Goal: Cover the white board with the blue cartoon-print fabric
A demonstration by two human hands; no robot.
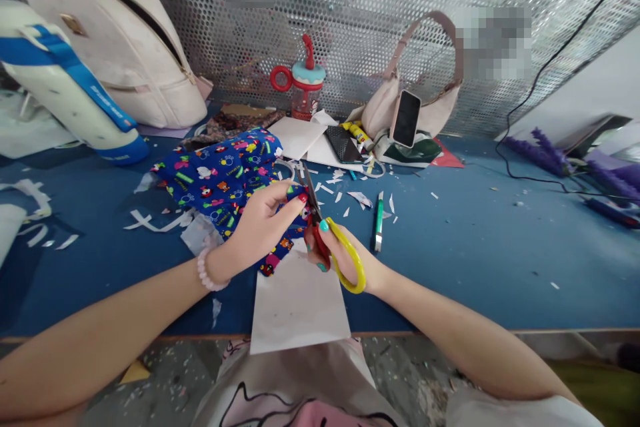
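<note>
My left hand (pixel 263 223) pinches the edge of a blue patterned cloth (pixel 225 170) between thumb and fingers. In my right hand (pixel 345 253) are scissors (pixel 353 267) with one yellow and one red handle loop. Their dark blades point away from me, at the cloth edge beside my left fingertips. Most of the cloth lies spread on the table to the left and beyond my left hand. Below both hands a white sheet of paper (pixel 300 300) hangs slightly over the table's front edge.
A green cutter (pixel 379 223) lies right of the scissors among paper scraps. Behind stand a red and blue cup (pixel 306 90), a phone (pixel 405 119) and a pink bag (pixel 383 107). A large bottle (pixel 70 87) and a backpack (pixel 130 47) are at the left.
</note>
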